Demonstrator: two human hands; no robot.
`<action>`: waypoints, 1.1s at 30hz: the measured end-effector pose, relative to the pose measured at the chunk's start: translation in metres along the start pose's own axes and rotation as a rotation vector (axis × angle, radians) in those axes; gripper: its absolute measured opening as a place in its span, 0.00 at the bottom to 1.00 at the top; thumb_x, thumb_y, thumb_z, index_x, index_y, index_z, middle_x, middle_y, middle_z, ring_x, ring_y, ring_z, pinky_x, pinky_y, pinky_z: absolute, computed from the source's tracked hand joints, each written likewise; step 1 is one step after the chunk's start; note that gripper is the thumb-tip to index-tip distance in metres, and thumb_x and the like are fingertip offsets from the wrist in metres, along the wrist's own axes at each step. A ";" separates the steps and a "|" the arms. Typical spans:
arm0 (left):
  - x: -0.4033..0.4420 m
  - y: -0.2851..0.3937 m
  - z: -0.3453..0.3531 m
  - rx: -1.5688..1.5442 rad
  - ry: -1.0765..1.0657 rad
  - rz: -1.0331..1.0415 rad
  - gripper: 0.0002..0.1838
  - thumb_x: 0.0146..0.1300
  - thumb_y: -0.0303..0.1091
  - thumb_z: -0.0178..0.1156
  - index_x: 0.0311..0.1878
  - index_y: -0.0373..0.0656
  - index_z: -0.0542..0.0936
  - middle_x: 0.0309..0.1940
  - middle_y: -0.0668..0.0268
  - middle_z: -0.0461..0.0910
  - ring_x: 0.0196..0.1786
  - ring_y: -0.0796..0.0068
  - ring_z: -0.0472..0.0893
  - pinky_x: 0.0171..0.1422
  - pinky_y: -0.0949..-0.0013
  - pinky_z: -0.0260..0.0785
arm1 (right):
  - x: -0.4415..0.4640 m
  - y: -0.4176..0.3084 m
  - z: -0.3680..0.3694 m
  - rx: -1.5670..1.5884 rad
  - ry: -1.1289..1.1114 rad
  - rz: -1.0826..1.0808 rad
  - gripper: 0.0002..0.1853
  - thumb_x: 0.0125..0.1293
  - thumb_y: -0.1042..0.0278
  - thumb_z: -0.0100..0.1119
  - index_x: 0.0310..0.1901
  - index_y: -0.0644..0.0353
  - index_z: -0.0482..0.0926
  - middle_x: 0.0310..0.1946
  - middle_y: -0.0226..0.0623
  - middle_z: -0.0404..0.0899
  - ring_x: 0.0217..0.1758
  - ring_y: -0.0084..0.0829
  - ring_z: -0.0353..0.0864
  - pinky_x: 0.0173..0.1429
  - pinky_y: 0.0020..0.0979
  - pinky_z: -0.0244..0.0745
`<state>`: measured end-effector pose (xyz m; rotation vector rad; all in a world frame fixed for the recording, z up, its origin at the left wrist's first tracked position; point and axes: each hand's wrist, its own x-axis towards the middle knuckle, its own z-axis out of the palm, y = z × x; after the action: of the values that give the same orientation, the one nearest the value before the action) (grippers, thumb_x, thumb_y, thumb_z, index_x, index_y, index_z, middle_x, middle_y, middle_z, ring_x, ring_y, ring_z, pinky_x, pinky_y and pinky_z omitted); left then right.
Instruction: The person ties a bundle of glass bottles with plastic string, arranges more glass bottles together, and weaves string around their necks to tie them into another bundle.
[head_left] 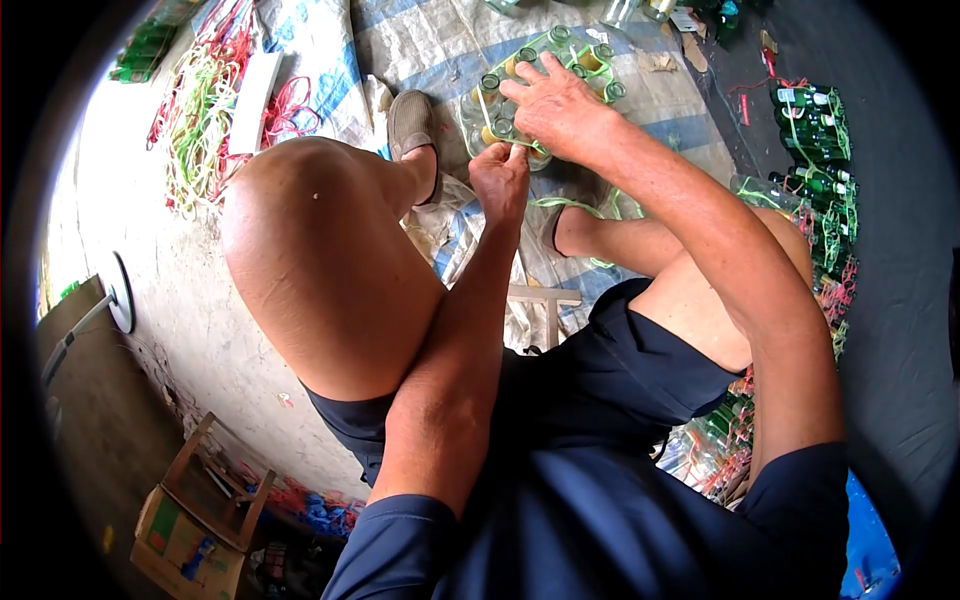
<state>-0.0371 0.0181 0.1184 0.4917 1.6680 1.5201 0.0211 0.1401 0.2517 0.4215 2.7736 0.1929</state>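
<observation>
Between the person's feet, a cluster of clear glass bottles (475, 103) stands upright on a blue and white sheet, with light green cord (530, 50) running around the bottle necks. My left hand (498, 172) is closed at the near edge of the cluster, its thumb and finger pinched on the green cord. Over the bottles' near right side lies my right hand (558, 103), fingers spread across the tops and touching them. Whether cord lies under its fingers is hidden. A loose length of green cord (570, 205) trails by the right foot.
Red and green cords (205, 110) lie in a heap at upper left, beside a white board (255, 100). Green bottles tied with cord (815, 140) line the right side. A wooden stool (205, 490) and cardboard box (170, 540) stand at lower left. More bottles (622, 12) are at the top.
</observation>
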 end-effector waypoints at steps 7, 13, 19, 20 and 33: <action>-0.003 0.009 0.005 -0.021 -0.010 -0.025 0.13 0.70 0.31 0.64 0.29 0.33 0.83 0.23 0.79 0.72 0.27 0.88 0.65 0.30 0.74 0.56 | -0.009 0.017 -0.020 0.054 -0.019 0.053 0.09 0.49 0.71 0.71 0.34 0.53 0.91 0.55 0.32 0.78 0.67 0.39 0.73 0.71 0.49 0.68; -0.005 0.013 0.007 -0.020 -0.007 -0.002 0.14 0.71 0.32 0.63 0.30 0.32 0.84 0.22 0.78 0.73 0.26 0.88 0.66 0.30 0.74 0.57 | -0.016 0.043 -0.014 0.097 -0.008 0.115 0.06 0.48 0.68 0.70 0.30 0.54 0.90 0.46 0.30 0.77 0.58 0.37 0.74 0.58 0.42 0.70; -0.006 0.016 0.008 0.045 0.016 0.035 0.12 0.66 0.28 0.59 0.31 0.28 0.83 0.20 0.68 0.77 0.26 0.83 0.72 0.32 0.70 0.66 | -0.017 0.051 0.005 0.105 0.075 0.133 0.06 0.54 0.66 0.69 0.32 0.57 0.85 0.44 0.34 0.76 0.55 0.39 0.74 0.57 0.45 0.69; -0.006 0.016 0.008 0.047 0.017 0.037 0.12 0.66 0.28 0.59 0.32 0.28 0.83 0.20 0.68 0.78 0.26 0.83 0.72 0.33 0.70 0.66 | -0.016 0.053 0.010 0.108 0.104 0.126 0.06 0.55 0.66 0.68 0.33 0.57 0.84 0.44 0.34 0.77 0.55 0.39 0.74 0.56 0.45 0.69; -0.009 0.020 0.008 0.025 0.020 0.018 0.12 0.68 0.28 0.57 0.34 0.27 0.84 0.20 0.68 0.78 0.26 0.83 0.72 0.32 0.70 0.66 | 0.005 0.058 0.023 0.127 0.245 0.052 0.09 0.50 0.76 0.68 0.35 0.58 0.82 0.43 0.36 0.78 0.54 0.39 0.78 0.57 0.42 0.73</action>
<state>-0.0306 0.0207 0.1402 0.5077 1.7040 1.5232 0.0400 0.1988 0.2389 0.5353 3.0287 0.0859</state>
